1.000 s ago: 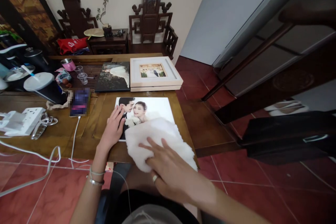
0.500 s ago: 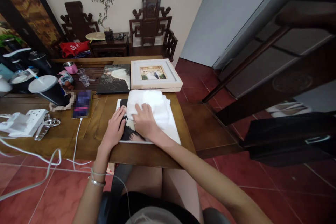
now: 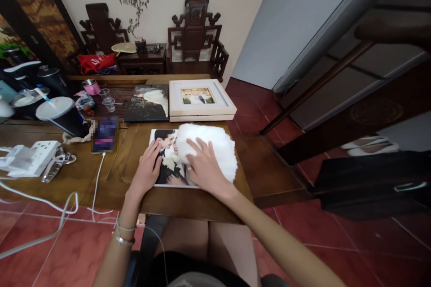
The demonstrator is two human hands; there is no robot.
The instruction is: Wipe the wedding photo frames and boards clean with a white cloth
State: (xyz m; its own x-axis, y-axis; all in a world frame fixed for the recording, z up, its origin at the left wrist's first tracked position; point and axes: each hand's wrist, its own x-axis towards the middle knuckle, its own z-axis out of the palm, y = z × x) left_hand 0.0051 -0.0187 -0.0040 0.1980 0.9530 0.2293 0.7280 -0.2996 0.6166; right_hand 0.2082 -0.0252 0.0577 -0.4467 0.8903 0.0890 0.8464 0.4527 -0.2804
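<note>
While the left hand (image 3: pixel 146 168) is resting on the left side of the print (image 3: pixel 171 165), the right hand (image 3: pixel 208 168) is bearing on the white cloth (image 3: pixel 220 143).

Print: lying flat toward the counter's (image 3: pixel 131 150) near right corner, just in from the near edge. Left fingers: lying close together, thumb apart, tips overlapping the print's left border; not gripping anything. Right fingers: spreading apart on top of the cloth, not closing round it; what is under the palm is staying unknown. Cloth: covering the print's right part and hiding most of its right edge.

Surroundings: the frame (image 3: pixel 198 95) is occupying the far right corner, with a dark picture (image 3: pixel 148 104) lying just beside it on the left. Phone (image 3: pixel 104 134) is lying farther left, its cable (image 3: pixel 99 171) trailing over the near edge.

Risks, judged: a hard rightward push with too light a left hand could be sending the print toward the counter's right edge. If the cloth were bunching away, the ring (image 3: pixel 189 168) could be scuffing the surface. Bare left fingertips could be leaving smudges. A long stroke toward the far edge could be bumping the frame; a forearm snagging the cable could be dragging the phone.
</note>
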